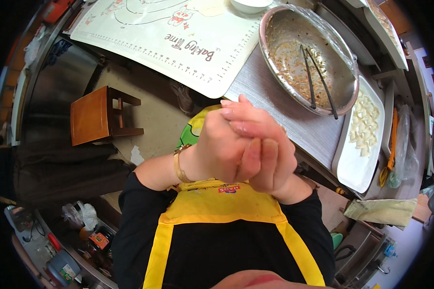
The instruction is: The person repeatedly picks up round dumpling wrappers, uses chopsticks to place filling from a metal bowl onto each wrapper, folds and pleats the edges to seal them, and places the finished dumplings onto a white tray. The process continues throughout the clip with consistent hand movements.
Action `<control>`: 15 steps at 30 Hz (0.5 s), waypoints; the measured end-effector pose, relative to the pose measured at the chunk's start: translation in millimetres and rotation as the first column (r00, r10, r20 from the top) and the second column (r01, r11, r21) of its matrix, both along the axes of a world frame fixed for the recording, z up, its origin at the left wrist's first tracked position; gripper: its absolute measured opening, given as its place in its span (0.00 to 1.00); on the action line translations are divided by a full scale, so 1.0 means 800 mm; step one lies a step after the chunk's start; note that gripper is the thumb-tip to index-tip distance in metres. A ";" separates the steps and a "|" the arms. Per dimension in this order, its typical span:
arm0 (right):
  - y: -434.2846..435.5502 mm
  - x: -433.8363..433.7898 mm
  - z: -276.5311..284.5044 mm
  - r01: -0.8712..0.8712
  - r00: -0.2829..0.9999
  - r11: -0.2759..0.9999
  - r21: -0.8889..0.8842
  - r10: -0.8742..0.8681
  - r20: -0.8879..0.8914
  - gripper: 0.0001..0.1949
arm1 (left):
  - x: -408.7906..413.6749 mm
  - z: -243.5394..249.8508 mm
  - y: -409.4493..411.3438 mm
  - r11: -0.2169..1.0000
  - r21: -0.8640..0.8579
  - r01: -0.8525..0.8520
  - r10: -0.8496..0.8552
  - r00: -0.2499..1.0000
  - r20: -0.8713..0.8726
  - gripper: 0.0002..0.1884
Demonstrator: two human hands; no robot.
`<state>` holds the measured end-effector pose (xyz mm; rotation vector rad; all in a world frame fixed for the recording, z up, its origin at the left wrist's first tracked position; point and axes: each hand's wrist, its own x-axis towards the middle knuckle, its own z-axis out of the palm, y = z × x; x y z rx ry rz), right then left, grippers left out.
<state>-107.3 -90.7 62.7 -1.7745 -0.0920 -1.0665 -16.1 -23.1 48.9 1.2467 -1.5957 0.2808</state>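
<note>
My left hand, with a gold-coloured band at the wrist, is pressed against my right hand in front of the yellow apron. The thumbs lie side by side and the fingers fold over one another. Pale, flour-like traces show on a right finger. Whether anything sits between the palms is hidden. Beyond the hands, a large steel bowl holds remains of a minced filling and a pair of black chopsticks. To its right, a white tray carries several folded dumplings.
A printed baking mat covers the left of the table, with a thin dough piece and white bowl at its far edge. A wooden stool stands left, near someone's dark trousers. Plastic bags lie right of the tray.
</note>
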 end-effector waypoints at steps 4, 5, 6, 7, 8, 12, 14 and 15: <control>-0.027 0.010 -0.015 -0.051 0.990 0.999 -0.006 0.050 -0.129 0.18 | 0.004 -0.022 -0.010 0.997 0.064 0.038 -0.007 0.905 -0.424 0.19; -0.029 0.013 -0.019 -0.051 0.986 0.999 0.017 0.053 -0.161 0.20 | 0.003 -0.030 -0.014 0.996 0.070 0.056 -0.010 0.844 -0.537 0.20; -0.031 0.014 -0.028 -0.067 0.982 0.995 0.078 0.079 -0.171 0.26 | 0.000 -0.034 -0.020 0.996 0.050 0.079 -0.033 0.795 -0.605 0.26; -0.034 0.013 -0.027 -0.059 0.977 0.997 0.050 0.068 -0.204 0.27 | 0.000 -0.036 -0.019 0.990 0.060 0.129 -0.059 0.759 -0.649 0.29; -0.038 0.011 -0.026 -0.052 0.970 0.998 0.021 0.056 -0.236 0.28 | -0.001 -0.033 -0.017 0.982 0.067 0.178 -0.083 0.719 -0.690 0.31; -0.043 0.016 -0.034 0.163 0.914 0.859 -0.485 -0.317 -0.253 0.40 | -0.014 -0.045 -0.023 0.972 -0.014 0.235 -0.098 0.353 -0.930 0.41; -0.045 0.015 -0.028 0.188 0.875 0.780 -0.596 -0.409 -0.259 0.45 | -0.017 -0.033 -0.018 0.945 -0.081 0.317 -0.077 -0.023 -0.997 0.42; -0.044 0.014 -0.022 0.198 0.850 0.733 -0.651 -0.459 -0.258 0.48 | -0.012 -0.038 -0.013 0.920 -0.122 0.373 -0.103 -0.071 -0.992 0.45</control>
